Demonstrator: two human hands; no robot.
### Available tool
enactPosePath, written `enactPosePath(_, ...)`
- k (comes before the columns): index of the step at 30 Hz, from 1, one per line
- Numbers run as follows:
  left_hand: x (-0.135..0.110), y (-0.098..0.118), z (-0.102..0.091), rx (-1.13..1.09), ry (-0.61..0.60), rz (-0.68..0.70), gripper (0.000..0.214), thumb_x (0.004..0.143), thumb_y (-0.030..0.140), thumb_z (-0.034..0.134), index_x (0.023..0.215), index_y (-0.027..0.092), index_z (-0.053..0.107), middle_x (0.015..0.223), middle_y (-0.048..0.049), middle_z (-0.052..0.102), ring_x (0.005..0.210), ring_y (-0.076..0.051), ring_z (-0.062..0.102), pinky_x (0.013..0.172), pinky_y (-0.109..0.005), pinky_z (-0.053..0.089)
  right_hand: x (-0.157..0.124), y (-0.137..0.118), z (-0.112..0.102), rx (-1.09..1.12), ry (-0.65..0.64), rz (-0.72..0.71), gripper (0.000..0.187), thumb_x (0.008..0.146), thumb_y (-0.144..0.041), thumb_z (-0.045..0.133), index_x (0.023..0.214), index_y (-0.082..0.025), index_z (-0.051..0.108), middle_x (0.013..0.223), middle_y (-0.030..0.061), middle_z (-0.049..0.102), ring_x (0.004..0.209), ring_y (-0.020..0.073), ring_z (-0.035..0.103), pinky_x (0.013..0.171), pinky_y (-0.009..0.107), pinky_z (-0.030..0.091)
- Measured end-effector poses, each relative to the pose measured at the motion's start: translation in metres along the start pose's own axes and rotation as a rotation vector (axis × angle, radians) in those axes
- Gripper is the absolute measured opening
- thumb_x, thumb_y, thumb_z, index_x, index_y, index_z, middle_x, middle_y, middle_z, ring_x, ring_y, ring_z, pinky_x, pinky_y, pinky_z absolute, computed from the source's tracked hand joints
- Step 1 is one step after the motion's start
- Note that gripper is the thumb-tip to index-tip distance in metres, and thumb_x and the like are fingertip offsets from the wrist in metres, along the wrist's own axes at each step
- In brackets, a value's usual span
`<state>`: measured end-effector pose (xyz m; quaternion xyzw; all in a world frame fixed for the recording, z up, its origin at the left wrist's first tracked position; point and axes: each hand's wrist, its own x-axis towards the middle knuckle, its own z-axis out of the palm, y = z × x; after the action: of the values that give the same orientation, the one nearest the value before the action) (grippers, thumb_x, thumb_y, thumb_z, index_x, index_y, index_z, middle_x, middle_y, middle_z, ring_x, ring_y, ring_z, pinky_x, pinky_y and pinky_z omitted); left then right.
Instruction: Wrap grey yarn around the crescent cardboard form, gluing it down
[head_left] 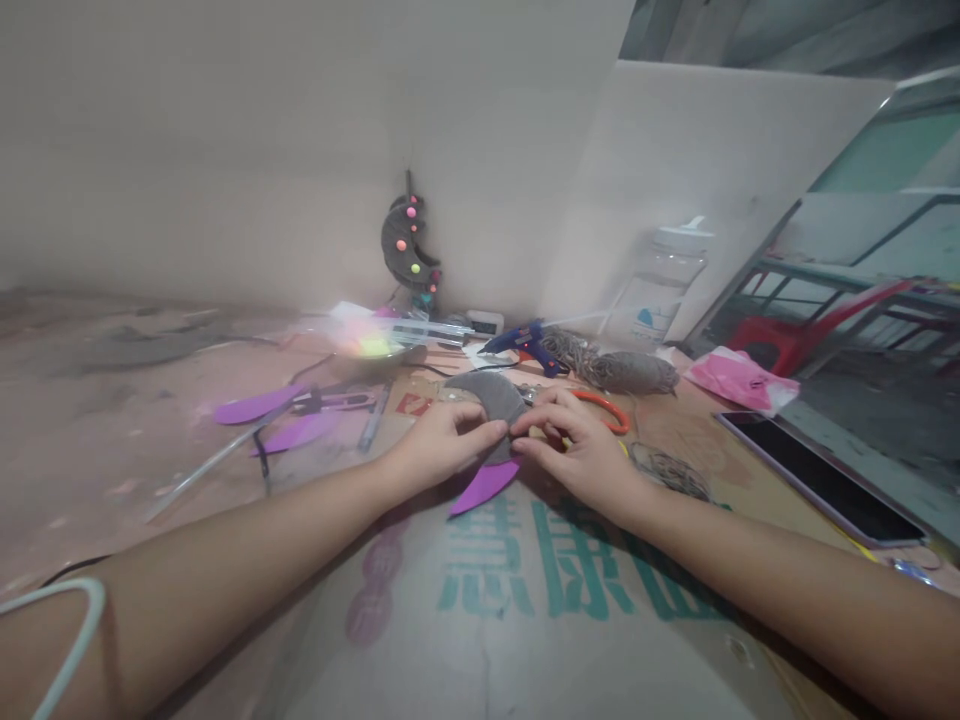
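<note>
White cable loops closest to the lens at the lower left, crossing in front of the left forearm, and beyond it I have both hands meeting over a sheet of cardboard with large green printed characters. Between them is the gray crescent, at the far end of that sheet, near the middle of my view. I read the left hand as gripping it, thumb laid along the lower part and fingers curled behind; the right hand pinches its right edge with thumb and forefinger, the other fingers bent. Just below the crescent's lower end a purple piece points toward the left forearm (whether it is joined on, I cannot tell from where I sit). Close beyond the right hand I see orange-handled scissors, partly hidden, and a loose coil of twine beside the wrist. Farther back lie a blue glue gun and a thick twine bundle, while a second crescent dotted with bright beads stands upright near the wall. Off to my right are a clear bottle, a pink packet and a dark-screened phone.
</note>
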<state>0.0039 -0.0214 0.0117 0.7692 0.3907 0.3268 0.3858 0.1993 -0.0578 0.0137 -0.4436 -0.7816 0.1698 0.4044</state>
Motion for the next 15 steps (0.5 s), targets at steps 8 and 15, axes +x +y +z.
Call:
enactPosePath(8,0.0017,-0.0028,0.0004,-0.034,0.005,-0.017,0.041,0.080,0.051,0.055,0.057,0.018,0.046,0.054,0.0040,0.043,0.054,-0.011,0.041,0.051,-0.024,0.030,-0.0002,0.0018,-0.0033,0.110,0.128,0.071,0.015,0.092,-0.030,0.052,0.081,-0.021,0.052,0.074,-0.0004,0.051,0.067,0.0134,0.049,0.063,0.027,0.040)
enactPosePath(15,0.0032,-0.0072,0.0009,-0.108,0.078,-0.055,0.040,0.082,0.053,0.054,0.061,0.019,0.046,0.054,0.0052,0.042,0.051,-0.010,0.039,0.050,-0.024,0.030,0.0014,0.0042,-0.0040,0.399,0.140,0.261,0.025,0.093,-0.046,0.048,0.090,-0.021,0.052,0.062,-0.0049,0.048,0.047,0.0089,0.041,0.044,0.023,0.035)
